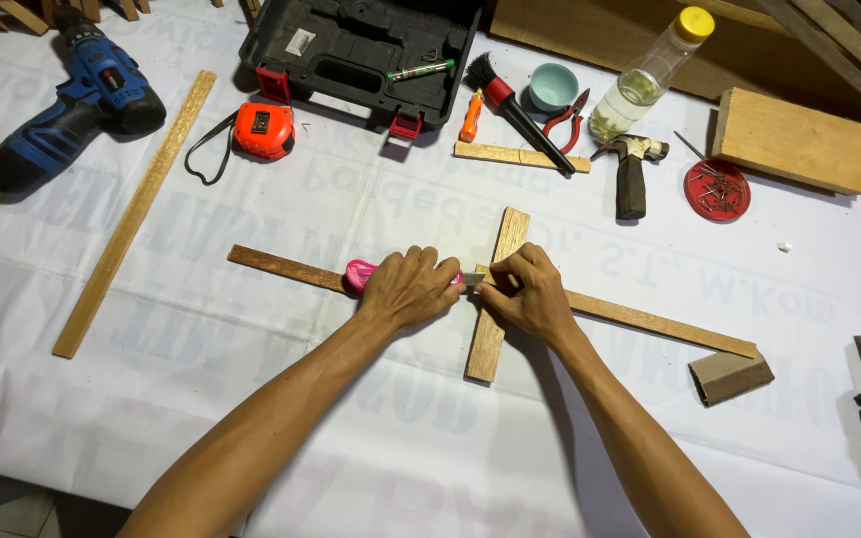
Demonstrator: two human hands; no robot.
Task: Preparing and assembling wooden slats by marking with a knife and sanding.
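the left hand (406, 289) is curled tight round a pink utility knife (361, 274), its blade meeting the crossing of 2 wood strips (650, 321) mid-table. just right, the right hand (530, 294) pinches the short upright strip (495, 299) with bent fingers.

left hand (406, 289) grips pink cutter (360, 273) | right hand (528, 292) pins crossed wooden strips (498, 299) | white sheet (351, 418)
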